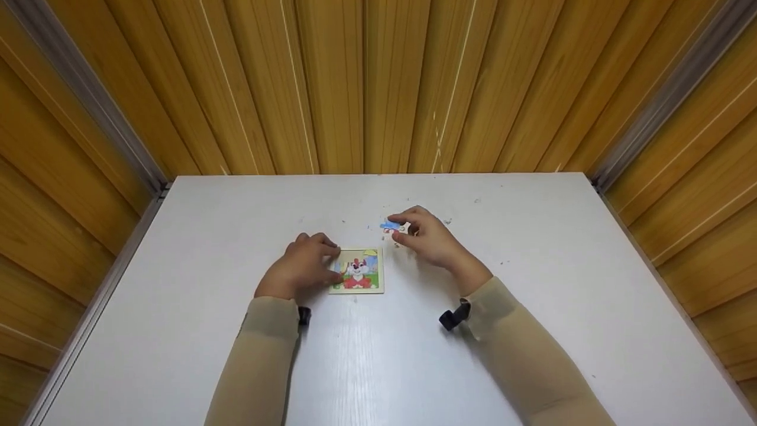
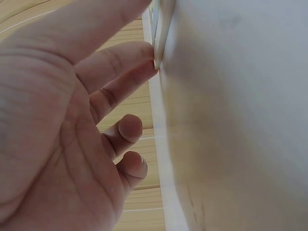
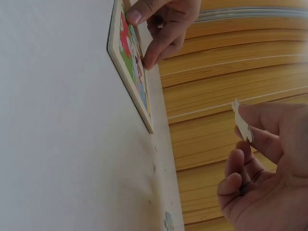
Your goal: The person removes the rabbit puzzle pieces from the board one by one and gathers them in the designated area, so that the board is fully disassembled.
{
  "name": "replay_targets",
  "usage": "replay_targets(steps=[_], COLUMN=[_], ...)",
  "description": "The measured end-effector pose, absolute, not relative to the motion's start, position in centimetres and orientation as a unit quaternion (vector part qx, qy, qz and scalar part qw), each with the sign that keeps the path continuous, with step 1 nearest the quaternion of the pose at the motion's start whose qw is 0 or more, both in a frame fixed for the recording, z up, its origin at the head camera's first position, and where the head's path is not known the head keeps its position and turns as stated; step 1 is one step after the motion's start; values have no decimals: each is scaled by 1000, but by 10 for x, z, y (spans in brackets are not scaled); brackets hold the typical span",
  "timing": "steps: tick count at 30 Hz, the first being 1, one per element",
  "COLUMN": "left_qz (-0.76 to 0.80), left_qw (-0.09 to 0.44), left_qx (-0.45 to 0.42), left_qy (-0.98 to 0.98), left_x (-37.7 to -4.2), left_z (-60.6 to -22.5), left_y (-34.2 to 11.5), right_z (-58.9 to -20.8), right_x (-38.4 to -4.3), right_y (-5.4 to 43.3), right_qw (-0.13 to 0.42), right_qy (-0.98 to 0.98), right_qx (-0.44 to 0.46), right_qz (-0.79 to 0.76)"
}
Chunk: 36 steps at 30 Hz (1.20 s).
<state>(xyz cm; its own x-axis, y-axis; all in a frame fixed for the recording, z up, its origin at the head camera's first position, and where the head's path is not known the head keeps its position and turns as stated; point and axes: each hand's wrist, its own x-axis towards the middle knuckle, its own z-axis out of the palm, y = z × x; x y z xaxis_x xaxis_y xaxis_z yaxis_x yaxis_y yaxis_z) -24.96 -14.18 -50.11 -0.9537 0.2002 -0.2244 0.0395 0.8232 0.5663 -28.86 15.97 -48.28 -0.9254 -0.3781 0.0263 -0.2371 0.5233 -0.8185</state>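
A small square jigsaw puzzle [image 1: 378, 284] with a pale wooden frame lies on the white table. Its picture shows a red-and-white cartoon animal on green and blue. My left hand [image 1: 304, 266] holds the puzzle at its left side, thumb and fingertips touching the frame and picture. Past the puzzle's upper right corner, my right hand [image 1: 430, 239] pinches a puzzle piece [image 1: 390, 225] between thumb and finger, raised off the table. This piece looks partly blue from above; in the right wrist view the same piece [image 3: 242, 122] shows bare pale wood.
Another bluish puzzle piece [image 3: 168, 221] lies on the table [image 1: 514, 349] beyond the puzzle. Small dark marks [image 1: 447, 221] dot the tabletop near the right hand. Wood-patterned panels [image 1: 337, 89] stand along the far edge and both sides.
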Motion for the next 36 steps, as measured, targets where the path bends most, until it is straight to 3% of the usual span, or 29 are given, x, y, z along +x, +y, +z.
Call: replay_targets(steps=[12,22,36], left_qz=[280,277,269], left_qw=[119,120,119], left_qx=[79,72,87], left_qy=[949,951,952], left_x=[-255,-261,-261], left_z=[-495,-492,-491], left_y=[-143,-146,-147], right_z=[-473,-491,-509], right_x=[-307,-335,-339], right_y=[205,238,253], right_qw=[39,34,31], right_qy=[890,919,934], right_qx=[-153,-103,-93], right_qz=[-427,-380,-343])
